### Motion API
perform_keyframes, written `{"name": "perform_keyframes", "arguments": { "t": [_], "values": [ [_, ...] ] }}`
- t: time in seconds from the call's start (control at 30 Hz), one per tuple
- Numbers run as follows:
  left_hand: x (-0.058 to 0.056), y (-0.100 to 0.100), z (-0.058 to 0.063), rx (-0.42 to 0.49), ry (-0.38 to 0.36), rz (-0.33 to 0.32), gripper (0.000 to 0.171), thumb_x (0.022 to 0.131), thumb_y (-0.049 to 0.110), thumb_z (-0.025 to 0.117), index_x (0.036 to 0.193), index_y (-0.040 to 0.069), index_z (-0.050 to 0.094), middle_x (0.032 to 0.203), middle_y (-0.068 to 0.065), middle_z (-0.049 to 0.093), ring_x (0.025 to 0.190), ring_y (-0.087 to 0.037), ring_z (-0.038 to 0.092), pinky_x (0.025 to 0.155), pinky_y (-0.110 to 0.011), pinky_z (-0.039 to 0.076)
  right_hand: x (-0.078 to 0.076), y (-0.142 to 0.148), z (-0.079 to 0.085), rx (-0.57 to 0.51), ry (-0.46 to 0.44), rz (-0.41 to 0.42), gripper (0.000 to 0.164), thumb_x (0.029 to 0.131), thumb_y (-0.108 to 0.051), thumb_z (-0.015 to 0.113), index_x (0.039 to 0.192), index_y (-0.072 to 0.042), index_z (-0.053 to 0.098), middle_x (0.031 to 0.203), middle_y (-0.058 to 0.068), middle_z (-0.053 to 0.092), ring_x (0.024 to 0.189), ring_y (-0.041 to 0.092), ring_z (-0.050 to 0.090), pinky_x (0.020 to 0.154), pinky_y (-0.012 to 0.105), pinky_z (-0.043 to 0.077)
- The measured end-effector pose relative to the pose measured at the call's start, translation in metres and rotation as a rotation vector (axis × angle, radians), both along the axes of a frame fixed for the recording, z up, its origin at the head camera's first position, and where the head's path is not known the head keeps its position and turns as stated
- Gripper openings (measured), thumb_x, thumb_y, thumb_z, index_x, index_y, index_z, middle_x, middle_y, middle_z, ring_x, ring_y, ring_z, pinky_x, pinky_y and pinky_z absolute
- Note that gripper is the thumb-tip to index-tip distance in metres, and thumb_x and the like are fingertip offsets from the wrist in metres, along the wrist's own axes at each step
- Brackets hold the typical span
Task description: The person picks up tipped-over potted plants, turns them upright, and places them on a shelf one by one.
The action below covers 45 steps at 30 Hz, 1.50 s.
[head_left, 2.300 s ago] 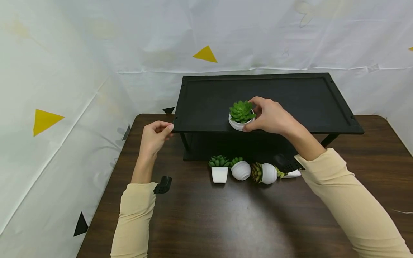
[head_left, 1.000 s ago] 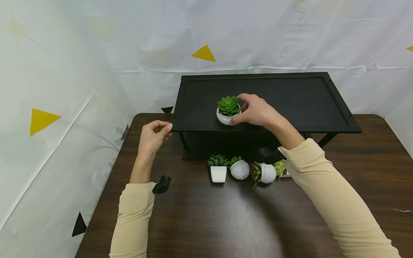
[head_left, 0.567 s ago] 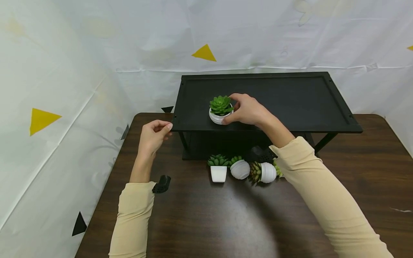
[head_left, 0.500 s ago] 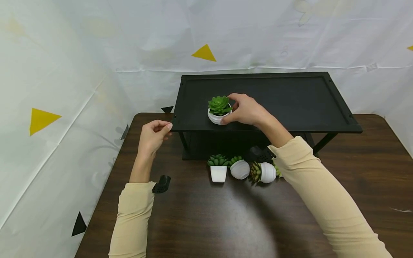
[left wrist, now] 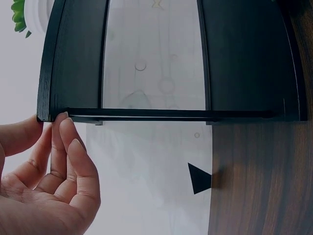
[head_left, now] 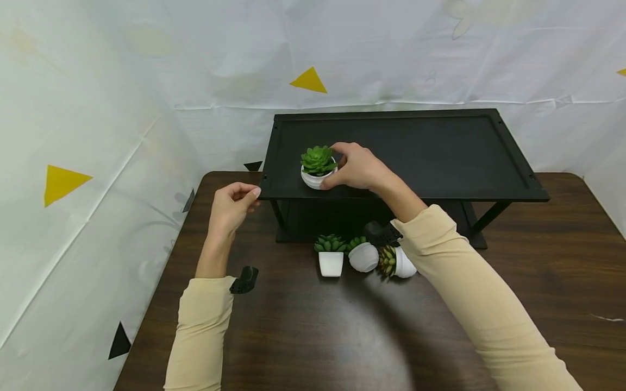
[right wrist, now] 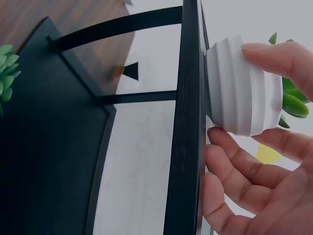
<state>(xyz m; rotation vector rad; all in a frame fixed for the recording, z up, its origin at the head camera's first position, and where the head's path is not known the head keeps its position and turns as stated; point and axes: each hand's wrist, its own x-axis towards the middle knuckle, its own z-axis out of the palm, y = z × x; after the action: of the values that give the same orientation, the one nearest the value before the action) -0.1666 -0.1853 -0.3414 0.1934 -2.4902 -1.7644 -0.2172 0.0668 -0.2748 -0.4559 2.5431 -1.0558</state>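
Observation:
My right hand (head_left: 359, 167) grips a white ribbed pot with a green artificial succulent (head_left: 318, 161), thumb on one side and fingers on the other. In the right wrist view the pot (right wrist: 239, 88) stands with its base at the top board of a black two-tier shelf (head_left: 415, 152). At that board's front left corner, my left hand (head_left: 230, 209) pinches the edge between thumb and fingertips; the left wrist view shows the fingers (left wrist: 73, 161) under the corner. The succulent's pot partly shows above the board there.
On the dark wooden table (head_left: 293, 336), before the shelf, are a square white pot with a succulent (head_left: 331, 263), a tilted round pot (head_left: 364, 257) and a pot lying on its side (head_left: 404, 264), partly behind the right sleeve. White sheeting (head_left: 235, 65) hangs behind.
My right hand has moved left along the shelf's top with the potted succulent, towards my left hand. The left hand keeps its hold on the corner. The right sleeve now covers the rightmost plant.

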Motion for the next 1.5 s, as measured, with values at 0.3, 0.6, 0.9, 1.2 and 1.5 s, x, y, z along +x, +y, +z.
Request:
{"name": "perform_keyframes", "arguments": {
  "t": [0.3,0.6,0.9,1.2,1.5],
  "values": [
    [0.001,0.000,0.000,0.009,0.005,-0.004,0.021,0.090,0.011,0.059,0.101,-0.007,0.062,0.085,-0.012,0.060,0.064,-0.007,0.057,0.060,-0.020,0.046,0.000,-0.014,0.000,0.000,0.016,0.005,0.081,0.073,-0.021,0.076,0.140,-0.005,0.032,0.105,0.015,0.052,0.090,0.028,0.051,0.074,0.038,0.043],
    [0.000,0.000,0.000,0.017,0.011,0.000,0.020,0.089,0.010,0.059,0.100,-0.007,0.062,0.083,-0.010,0.060,0.062,-0.007,0.057,0.059,-0.020,0.046,-0.002,-0.026,-0.001,-0.005,0.036,0.022,0.080,0.073,-0.022,0.076,0.139,-0.004,0.034,0.112,0.014,0.050,0.092,0.026,0.051,0.075,0.037,0.044],
    [0.000,0.000,0.000,0.015,0.008,0.001,0.021,0.090,0.010,0.059,0.101,-0.007,0.062,0.083,-0.009,0.060,0.063,-0.007,0.057,0.060,-0.020,0.047,-0.002,-0.034,-0.001,0.004,0.041,0.022,0.079,0.074,-0.023,0.075,0.139,-0.004,0.034,0.118,0.012,0.048,0.091,0.024,0.049,0.075,0.036,0.043],
    [0.000,0.001,0.000,0.013,0.010,0.005,0.020,0.090,0.009,0.059,0.101,-0.007,0.063,0.087,-0.012,0.061,0.063,-0.007,0.057,0.060,-0.020,0.047,-0.001,-0.040,-0.001,0.001,0.043,0.025,0.080,0.074,-0.020,0.074,0.140,-0.004,0.032,0.129,0.013,0.043,0.093,0.025,0.049,0.075,0.036,0.043],
    [0.000,0.001,-0.001,0.016,0.014,0.008,0.020,0.089,0.009,0.059,0.100,-0.007,0.062,0.087,-0.012,0.061,0.063,-0.007,0.057,0.060,-0.021,0.047,0.000,-0.042,-0.002,-0.015,0.042,0.018,0.081,0.074,-0.019,0.075,0.141,-0.004,0.031,0.138,0.013,0.037,0.096,0.024,0.048,0.081,0.037,0.042]
  ]
}}
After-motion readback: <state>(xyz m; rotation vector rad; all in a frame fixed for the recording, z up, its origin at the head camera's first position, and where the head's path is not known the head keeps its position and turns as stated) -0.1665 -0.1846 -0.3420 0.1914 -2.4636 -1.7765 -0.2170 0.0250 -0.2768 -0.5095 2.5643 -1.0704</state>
